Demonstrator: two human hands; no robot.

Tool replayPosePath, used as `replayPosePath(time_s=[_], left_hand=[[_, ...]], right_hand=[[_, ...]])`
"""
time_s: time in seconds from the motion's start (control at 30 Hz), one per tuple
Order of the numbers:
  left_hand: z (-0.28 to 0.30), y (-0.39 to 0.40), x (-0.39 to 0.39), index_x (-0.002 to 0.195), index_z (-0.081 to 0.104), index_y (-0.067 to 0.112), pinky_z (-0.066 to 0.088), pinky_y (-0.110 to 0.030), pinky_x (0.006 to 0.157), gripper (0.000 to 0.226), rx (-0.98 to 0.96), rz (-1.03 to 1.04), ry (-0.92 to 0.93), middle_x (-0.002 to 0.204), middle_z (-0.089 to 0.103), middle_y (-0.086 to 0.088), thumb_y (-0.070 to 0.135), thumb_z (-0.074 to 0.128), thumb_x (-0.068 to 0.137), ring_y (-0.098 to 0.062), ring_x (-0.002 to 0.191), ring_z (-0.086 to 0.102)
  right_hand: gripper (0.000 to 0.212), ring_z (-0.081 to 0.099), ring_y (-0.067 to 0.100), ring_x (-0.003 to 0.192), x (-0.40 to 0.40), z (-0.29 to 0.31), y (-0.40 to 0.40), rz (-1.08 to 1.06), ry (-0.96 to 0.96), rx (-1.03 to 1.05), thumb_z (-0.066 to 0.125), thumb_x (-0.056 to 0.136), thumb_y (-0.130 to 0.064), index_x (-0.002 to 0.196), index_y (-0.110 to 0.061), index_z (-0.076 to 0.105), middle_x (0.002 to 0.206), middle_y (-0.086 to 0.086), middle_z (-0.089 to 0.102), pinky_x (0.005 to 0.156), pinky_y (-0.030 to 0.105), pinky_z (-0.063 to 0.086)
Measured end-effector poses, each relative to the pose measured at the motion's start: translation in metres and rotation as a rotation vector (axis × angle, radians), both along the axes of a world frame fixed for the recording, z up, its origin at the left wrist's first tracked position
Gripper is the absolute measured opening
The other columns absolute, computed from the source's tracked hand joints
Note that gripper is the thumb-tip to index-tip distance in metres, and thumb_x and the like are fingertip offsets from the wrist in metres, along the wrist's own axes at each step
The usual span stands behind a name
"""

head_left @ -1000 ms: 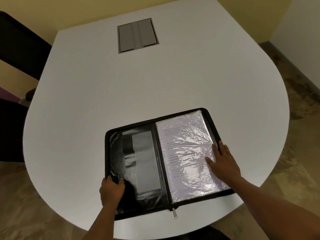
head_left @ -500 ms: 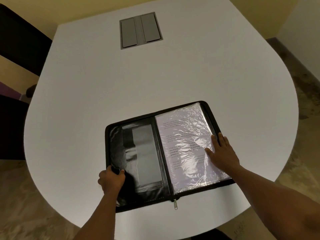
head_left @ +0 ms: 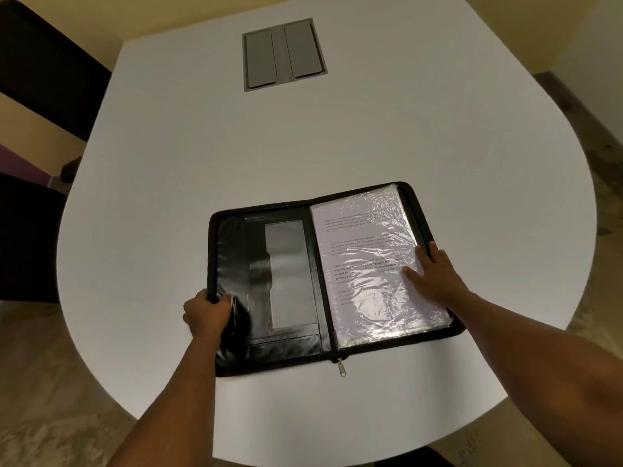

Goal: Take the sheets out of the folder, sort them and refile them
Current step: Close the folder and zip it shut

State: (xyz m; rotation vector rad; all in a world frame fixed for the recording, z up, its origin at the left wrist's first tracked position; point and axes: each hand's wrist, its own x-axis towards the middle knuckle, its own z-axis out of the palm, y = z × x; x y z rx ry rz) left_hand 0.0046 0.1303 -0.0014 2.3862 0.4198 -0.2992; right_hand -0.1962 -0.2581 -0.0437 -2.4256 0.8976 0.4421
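Printed text on the top sheet is blurred by glare from its crinkled clear sleeve and cannot be read; how many sheets lie beneath cannot be told. The near corner of the left cover is hidden under the left hand, and both forearms run out of view at the bottom edge. Two dark chairs at the left are cut off.

The folder — black, glossy, leather-like, with a zip around its rim — lies open flat near the front edge of a white, smooth table with a rounded end. Its left cover carries slip pockets and a shiny grey panel; the right half holds the sheets. A metal zip pull hangs off the spine onto the table. A grey rectangular two-flap hatch is set flush in the table, well apart from the folder.

The left hand grips the folder's left rim, fingers curled over the edge. The right hand rests on the sheets near the right rim — fingers straight and spread, flat on the plastic.
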Motion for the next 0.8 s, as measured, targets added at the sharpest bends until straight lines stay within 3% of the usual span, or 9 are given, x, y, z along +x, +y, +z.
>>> replayPosePath(time_s=[0.13, 0.2, 0.27, 0.33, 0.4, 0.57, 0.67, 0.8], left_hand=[[0.041, -0.016, -0.008, 0.096, 0.072, 0.007, 0.051, -0.037, 0.069, 0.018, 0.012, 0.004, -0.194, 0.082, 0.068, -0.015, 0.019, 0.066, 0.083, -0.037, 0.082, 0.064], [0.061, -0.026, -0.014, 0.102, 0.072, 0.005, 0.048, -0.034, 0.070, 0.021, 0.010, -0.008, -0.274, 0.091, 0.070, -0.018, 0.012, 0.064, 0.084, -0.037, 0.083, 0.064], [0.080, -0.035, -0.020, 0.110, 0.070, 0.005, 0.048, -0.034, 0.075, 0.025, 0.015, -0.047, -0.314, 0.105, 0.069, -0.016, 0.012, 0.063, 0.087, -0.035, 0.092, 0.065], [0.095, -0.044, -0.025, 0.118, 0.067, 0.007, 0.047, -0.031, 0.080, 0.029, 0.006, -0.101, -0.330, 0.116, 0.066, -0.013, 0.016, 0.062, 0.090, -0.032, 0.102, 0.063], [0.109, -0.054, -0.031, 0.120, 0.066, 0.009, 0.046, -0.028, 0.084, 0.030, 0.002, -0.178, -0.369, 0.119, 0.065, -0.011, 0.019, 0.062, 0.091, -0.029, 0.105, 0.062], [0.141, -0.086, -0.053, 0.119, 0.066, 0.011, 0.044, -0.017, 0.082, 0.029, -0.055, -0.369, -0.469, 0.114, 0.065, -0.007, 0.017, 0.064, 0.091, -0.017, 0.095, 0.063], [0.149, -0.108, -0.067, 0.116, 0.069, 0.013, 0.044, -0.005, 0.075, 0.027, -0.178, -0.473, -0.524, 0.106, 0.065, -0.001, 0.014, 0.065, 0.090, -0.008, 0.085, 0.061], [0.146, -0.135, -0.087, 0.112, 0.070, 0.013, 0.044, -0.002, 0.077, 0.021, -0.389, -0.589, -0.579, 0.104, 0.065, 0.005, 0.012, 0.061, 0.092, 0.003, 0.089, 0.060]], right_hand=[[0.076, 0.013, 0.030, 0.148, 0.001, 0.001, 0.005, -0.022, -0.046, -0.151, 0.034, 0.094, -0.064, 0.154, -0.018, 0.021, 0.162, 0.014, 0.012, 0.118, 0.046, 0.023], [0.082, 0.020, 0.030, 0.146, 0.005, 0.009, 0.016, -0.011, -0.106, -0.211, 0.026, 0.089, -0.069, 0.150, -0.015, 0.029, 0.159, 0.015, 0.021, 0.115, 0.048, 0.027], [0.094, 0.018, 0.030, 0.147, 0.012, 0.019, 0.033, 0.028, -0.166, -0.196, 0.012, 0.081, -0.074, 0.151, -0.014, 0.029, 0.160, 0.014, 0.019, 0.118, 0.048, 0.022], [0.096, 0.014, 0.028, 0.149, 0.020, 0.029, 0.052, 0.050, -0.243, -0.119, 0.010, 0.081, -0.076, 0.153, -0.016, 0.027, 0.162, 0.011, 0.016, 0.120, 0.046, 0.016], [0.086, 0.013, 0.025, 0.149, 0.027, 0.043, 0.072, 0.065, -0.327, -0.015, 0.023, 0.086, -0.073, 0.153, -0.019, 0.027, 0.162, 0.007, 0.016, 0.120, 0.044, 0.015], [0.064, 0.017, 0.010, 0.147, 0.033, 0.097, 0.114, 0.138, -0.517, 0.267, 0.037, 0.096, -0.057, 0.153, -0.028, 0.027, 0.160, -0.005, 0.022, 0.120, 0.036, 0.018], [0.055, 0.025, -0.005, 0.137, 0.032, 0.137, 0.131, 0.120, -0.613, 0.430, 0.039, 0.100, -0.048, 0.151, -0.029, 0.031, 0.156, -0.010, 0.031, 0.115, 0.023, 0.023], [0.052, 0.036, -0.004, 0.134, 0.027, 0.173, 0.139, 0.046, -0.762, 0.579, 0.038, 0.100, -0.047, 0.148, -0.029, 0.037, 0.150, -0.011, 0.042, 0.108, 0.013, 0.029]])
